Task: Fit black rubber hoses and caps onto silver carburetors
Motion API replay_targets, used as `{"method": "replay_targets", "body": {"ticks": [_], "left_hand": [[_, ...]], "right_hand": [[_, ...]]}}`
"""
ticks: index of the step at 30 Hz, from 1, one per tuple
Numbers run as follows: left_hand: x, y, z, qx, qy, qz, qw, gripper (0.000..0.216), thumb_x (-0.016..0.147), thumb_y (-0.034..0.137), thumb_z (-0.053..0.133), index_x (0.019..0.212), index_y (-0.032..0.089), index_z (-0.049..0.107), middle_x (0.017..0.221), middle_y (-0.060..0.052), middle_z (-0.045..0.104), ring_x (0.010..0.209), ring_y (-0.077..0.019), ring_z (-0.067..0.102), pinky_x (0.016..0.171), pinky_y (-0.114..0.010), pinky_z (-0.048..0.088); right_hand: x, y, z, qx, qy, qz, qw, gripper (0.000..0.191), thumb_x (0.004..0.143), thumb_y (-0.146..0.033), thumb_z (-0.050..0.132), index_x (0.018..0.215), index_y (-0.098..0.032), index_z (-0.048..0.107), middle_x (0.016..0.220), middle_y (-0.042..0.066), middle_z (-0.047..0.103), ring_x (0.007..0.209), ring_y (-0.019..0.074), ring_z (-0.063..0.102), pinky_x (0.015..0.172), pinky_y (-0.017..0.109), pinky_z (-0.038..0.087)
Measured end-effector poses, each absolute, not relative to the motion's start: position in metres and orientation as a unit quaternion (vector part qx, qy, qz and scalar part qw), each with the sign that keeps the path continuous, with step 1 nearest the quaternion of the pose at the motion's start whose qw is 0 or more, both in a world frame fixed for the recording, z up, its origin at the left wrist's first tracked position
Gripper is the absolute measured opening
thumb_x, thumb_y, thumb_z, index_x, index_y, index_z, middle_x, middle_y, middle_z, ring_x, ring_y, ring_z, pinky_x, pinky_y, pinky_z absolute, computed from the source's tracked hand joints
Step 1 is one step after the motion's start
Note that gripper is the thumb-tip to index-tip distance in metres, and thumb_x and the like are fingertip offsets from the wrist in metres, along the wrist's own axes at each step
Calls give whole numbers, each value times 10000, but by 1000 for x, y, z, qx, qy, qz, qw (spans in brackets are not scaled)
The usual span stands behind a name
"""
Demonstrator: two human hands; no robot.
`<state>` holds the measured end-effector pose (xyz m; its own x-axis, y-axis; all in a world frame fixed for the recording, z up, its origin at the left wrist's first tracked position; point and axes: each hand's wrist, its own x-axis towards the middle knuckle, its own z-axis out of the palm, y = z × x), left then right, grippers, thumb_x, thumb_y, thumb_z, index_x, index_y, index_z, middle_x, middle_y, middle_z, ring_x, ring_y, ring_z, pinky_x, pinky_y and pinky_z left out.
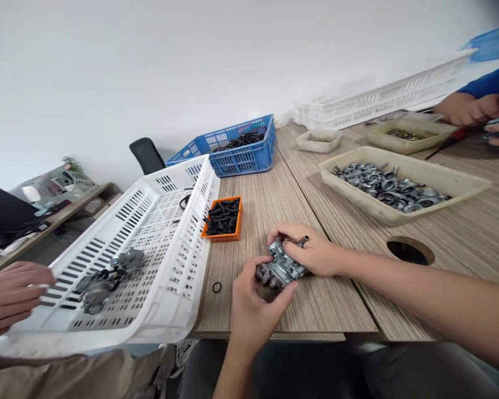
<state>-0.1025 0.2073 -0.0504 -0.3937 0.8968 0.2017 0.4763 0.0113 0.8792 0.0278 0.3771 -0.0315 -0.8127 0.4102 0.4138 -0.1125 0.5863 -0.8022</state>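
Note:
A grey metal carburetor (280, 266) is held between both hands, low over the front of the wooden table (270, 205). My left hand (255, 305) is closed round its near left side, thumb along the lower edge. From the right, my right hand (305, 249) grips the far side and top, its fingers partly hidden behind the metal body. A short dark tube end (303, 241) sticks out beside the right thumb. Left of my left hand, a black rubber ring (217, 287) lies flat on the table.
An orange basket (240, 219) of black rubber parts stands beside a white crate (162, 327) holding carburetors. Behind is a blue crate (249, 160). Metal parts fill a cream tray (366, 208) near a table hole (410, 251). Other people's hands (14, 299) show at left and right.

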Motion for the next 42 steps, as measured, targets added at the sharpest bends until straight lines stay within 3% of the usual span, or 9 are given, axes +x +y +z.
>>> {"method": "replay_targets", "body": {"ticks": [9,20,27,31,36,42], "left_hand": [[-99,210,-47,506,673,498,208,483,781,358,880,1191,253,646,1015,3,746,850,-155,704,765,-272,574],[-98,208,-49,493,668,508,228,475,810,406,873,1219,287,664,1098,-5,749,991,-185,728,831,-288,610],[-101,209,-51,536,647,501,208,400,905,391,781,1281,299,681,1190,-42,744,1052,-205,721,844,-303,614],[-101,207,-53,540,642,502,210,334,945,402,734,1251,273,689,1123,-49,757,989,-201,736,794,-289,613],[-101,204,-49,555,648,487,190,281,1064,362,520,1252,237,687,1065,-59,763,963,-199,725,860,-324,586],[-106,207,-50,525,656,496,218,283,1058,428,547,1176,224,703,891,-20,719,774,-150,662,694,-260,518]], "right_hand": [[28,381,-36,-90,-825,482,281,282,835,-147,461,1028,-176,665,978,30,707,906,175,645,826,290,486],[28,389,-33,-69,-826,502,247,307,824,-153,472,1031,-172,696,1013,39,730,951,186,663,876,310,501],[27,391,-41,-72,-800,538,254,312,820,-165,471,1023,-155,707,974,41,726,896,173,647,827,298,491],[25,390,-41,-70,-799,540,255,298,815,-179,478,1003,-146,707,954,43,715,891,175,636,827,302,485],[24,390,-39,-72,-800,546,239,287,825,-189,480,1001,-137,701,972,53,703,908,184,629,842,317,484],[24,385,-40,-76,-797,542,255,320,790,-140,458,992,-152,705,901,20,672,850,160,591,799,291,460]]}}
